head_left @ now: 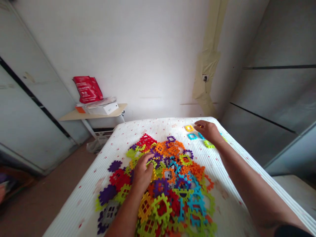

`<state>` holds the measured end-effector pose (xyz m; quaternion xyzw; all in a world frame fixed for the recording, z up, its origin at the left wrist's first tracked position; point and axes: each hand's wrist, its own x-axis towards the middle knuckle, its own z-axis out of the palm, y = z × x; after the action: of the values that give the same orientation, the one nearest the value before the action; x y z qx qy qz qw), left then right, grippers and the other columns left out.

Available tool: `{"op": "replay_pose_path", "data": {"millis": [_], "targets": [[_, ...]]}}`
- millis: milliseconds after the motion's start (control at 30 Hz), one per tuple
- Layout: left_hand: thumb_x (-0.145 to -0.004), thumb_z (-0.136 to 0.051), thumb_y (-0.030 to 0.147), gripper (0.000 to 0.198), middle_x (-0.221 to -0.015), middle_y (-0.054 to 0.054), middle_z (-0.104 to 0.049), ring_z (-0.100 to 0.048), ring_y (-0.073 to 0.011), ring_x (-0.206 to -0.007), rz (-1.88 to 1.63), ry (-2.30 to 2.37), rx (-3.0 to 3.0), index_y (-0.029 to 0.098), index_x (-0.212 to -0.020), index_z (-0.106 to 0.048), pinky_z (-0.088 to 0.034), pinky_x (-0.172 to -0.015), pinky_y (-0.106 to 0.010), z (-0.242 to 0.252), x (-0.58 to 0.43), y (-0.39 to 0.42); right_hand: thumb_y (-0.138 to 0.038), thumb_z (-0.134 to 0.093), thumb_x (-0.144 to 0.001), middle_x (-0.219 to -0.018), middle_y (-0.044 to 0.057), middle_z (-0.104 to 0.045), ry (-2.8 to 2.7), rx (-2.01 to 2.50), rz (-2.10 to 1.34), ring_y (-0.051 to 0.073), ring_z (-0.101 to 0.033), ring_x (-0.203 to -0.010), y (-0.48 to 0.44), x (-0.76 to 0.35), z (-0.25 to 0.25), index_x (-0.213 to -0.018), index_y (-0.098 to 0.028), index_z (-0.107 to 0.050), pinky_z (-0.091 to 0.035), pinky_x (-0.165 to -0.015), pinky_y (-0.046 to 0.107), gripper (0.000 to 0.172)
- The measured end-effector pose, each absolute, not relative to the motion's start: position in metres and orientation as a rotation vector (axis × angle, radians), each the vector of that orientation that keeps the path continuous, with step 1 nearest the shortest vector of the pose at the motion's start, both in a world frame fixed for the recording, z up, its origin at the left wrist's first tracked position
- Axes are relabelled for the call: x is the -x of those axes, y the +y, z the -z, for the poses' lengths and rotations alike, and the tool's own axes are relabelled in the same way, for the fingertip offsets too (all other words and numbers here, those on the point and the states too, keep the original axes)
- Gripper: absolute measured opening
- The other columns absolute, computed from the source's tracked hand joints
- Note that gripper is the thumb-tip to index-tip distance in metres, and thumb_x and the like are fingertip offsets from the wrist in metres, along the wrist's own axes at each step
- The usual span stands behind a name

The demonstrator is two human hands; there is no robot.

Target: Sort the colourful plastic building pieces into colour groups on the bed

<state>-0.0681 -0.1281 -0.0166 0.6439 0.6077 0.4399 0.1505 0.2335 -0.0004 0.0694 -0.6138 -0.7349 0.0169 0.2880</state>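
Observation:
A large heap of interlocking plastic waffle-shaped pieces [168, 184] in red, orange, purple, lime and cyan lies on a white ribbed mattress [81, 204]. My left hand [142, 172] rests on top of the heap, its fingers curled against a lime piece [151, 163]. At the far end of the mattress, my right hand [207, 131] sits apart from the heap. Beside it lie small square frames: a yellow one [189, 128], a cyan one [192, 136] and a lime one [209, 144]. The fingers partly hide whatever lies beneath them.
A narrow cream shelf [93, 113] stands beyond the mattress, holding a white box [102, 108] and a red bag [87, 89]. A white crate [102, 135] sits beneath it. Brown floor [49, 194] lies to the left, and grey panels [276, 98] rise to the right.

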Motion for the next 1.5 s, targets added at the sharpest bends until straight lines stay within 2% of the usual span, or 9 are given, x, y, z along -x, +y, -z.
{"op": "replay_pose_path", "data": {"millis": [133, 267, 533, 767, 933, 1033, 1200, 1333, 1500], "targets": [[-0.076, -0.046, 0.019, 0.036, -0.117, -0.01, -0.06, -0.051, -0.0221, -0.113, -1.086, 1.787, -1.951, 0.018, -0.108, -0.063, -0.036, -0.103, -0.043, 0.021, 0.067, -0.125, -0.02, -0.049, -0.083, -0.094, 0.003, -0.07, -2.274, 1.298, -0.33, 0.016, -0.063, -0.081, -0.039, -0.195, -0.067, -0.094, -0.021, -0.069, -0.046, -0.074, 0.024, 0.023], [-0.077, -0.049, 0.025, 0.037, -0.121, -0.014, -0.057, -0.048, -0.0264, -0.117, -0.937, 1.834, -2.087, 0.014, -0.111, -0.063, -0.034, -0.104, -0.046, 0.023, 0.063, -0.124, -0.012, -0.047, -0.082, -0.095, 0.003, -0.071, -2.591, 1.042, -0.43, 0.015, -0.064, -0.086, -0.059, -0.157, -0.059, -0.095, -0.021, -0.07, -0.046, -0.076, 0.024, 0.028], [-0.077, -0.051, 0.024, 0.024, -0.112, -0.012, -0.061, -0.054, -0.0253, -0.107, -0.908, 1.789, -2.156, 0.018, -0.091, -0.069, -0.038, -0.098, -0.043, 0.02, 0.059, -0.128, -0.002, -0.047, -0.073, -0.096, 0.004, -0.071, -2.909, 1.168, -0.366, 0.017, -0.064, -0.091, -0.067, -0.107, -0.045, -0.1, -0.024, -0.07, -0.045, -0.078, 0.024, 0.042], [-0.077, -0.053, 0.029, 0.018, -0.093, -0.007, -0.067, -0.06, -0.0206, -0.091, -0.948, 1.696, -2.129, 0.02, -0.077, -0.068, -0.044, -0.086, -0.035, 0.011, 0.059, -0.132, -0.019, -0.047, -0.086, -0.112, 0.013, -0.06, -2.844, 1.156, -0.003, 0.024, -0.051, -0.107, -0.069, -0.094, -0.018, -0.116, -0.025, -0.061, -0.043, -0.087, 0.037, 0.034], [-0.077, -0.052, 0.027, 0.017, -0.092, -0.005, -0.068, -0.061, -0.0188, -0.089, -0.991, 1.653, -2.065, 0.02, -0.077, -0.067, -0.044, -0.084, -0.031, 0.006, 0.057, -0.136, -0.022, -0.043, -0.088, -0.133, 0.006, -0.047, -2.84, 1.127, 0.015, 0.029, -0.039, -0.119, -0.07, -0.101, -0.014, -0.117, -0.035, -0.058, -0.036, -0.09, 0.054, 0.035], [-0.078, -0.051, 0.028, 0.018, -0.087, -0.004, -0.069, -0.062, -0.0182, -0.084, -1.01, 1.627, -2.018, 0.021, -0.078, -0.068, -0.045, -0.081, -0.03, 0.004, 0.057, -0.138, -0.021, -0.045, -0.085, -0.127, 0.005, -0.053, -2.832, 1.221, -0.026, 0.03, -0.043, -0.115, -0.073, -0.103, -0.017, -0.113, -0.036, -0.061, -0.037, -0.088, 0.054, 0.035], [-0.08, -0.048, 0.04, 0.029, -0.068, -0.002, -0.065, -0.06, -0.0169, -0.067, -1.084, 1.605, -1.891, 0.019, -0.072, -0.066, -0.046, -0.066, -0.027, 0.003, 0.06, -0.14, -0.016, -0.043, -0.083, -0.106, 0.011, -0.063, -2.775, 1.44, 0.02, 0.03, -0.052, -0.105, -0.076, -0.107, -0.024, -0.102, -0.023, -0.066, -0.04, -0.084, 0.049, 0.031], [-0.083, -0.042, 0.042, 0.034, -0.067, -0.002, -0.065, -0.058, -0.0151, -0.057, -1.168, 1.593, -1.751, 0.016, -0.08, -0.064, -0.045, -0.055, -0.025, 0.008, 0.063, -0.138, -0.012, -0.04, -0.083, -0.102, 0.015, -0.065, -2.733, 1.646, 0.104, 0.029, -0.057, -0.1, -0.07, -0.115, -0.026, -0.101, -0.02, -0.067, -0.04, -0.083, 0.049, 0.033], [-0.079, -0.047, 0.039, 0.028, -0.067, -0.002, -0.066, -0.06, -0.016, -0.063, -1.227, 1.572, -1.687, 0.017, -0.078, -0.064, -0.045, -0.059, -0.024, 0.011, 0.064, -0.136, -0.012, -0.041, -0.083, -0.102, 0.015, -0.065, -2.665, 1.785, 0.104, 0.027, -0.057, -0.1, -0.062, -0.124, -0.025, -0.098, -0.018, -0.067, -0.041, -0.083, 0.044, 0.03]]}}
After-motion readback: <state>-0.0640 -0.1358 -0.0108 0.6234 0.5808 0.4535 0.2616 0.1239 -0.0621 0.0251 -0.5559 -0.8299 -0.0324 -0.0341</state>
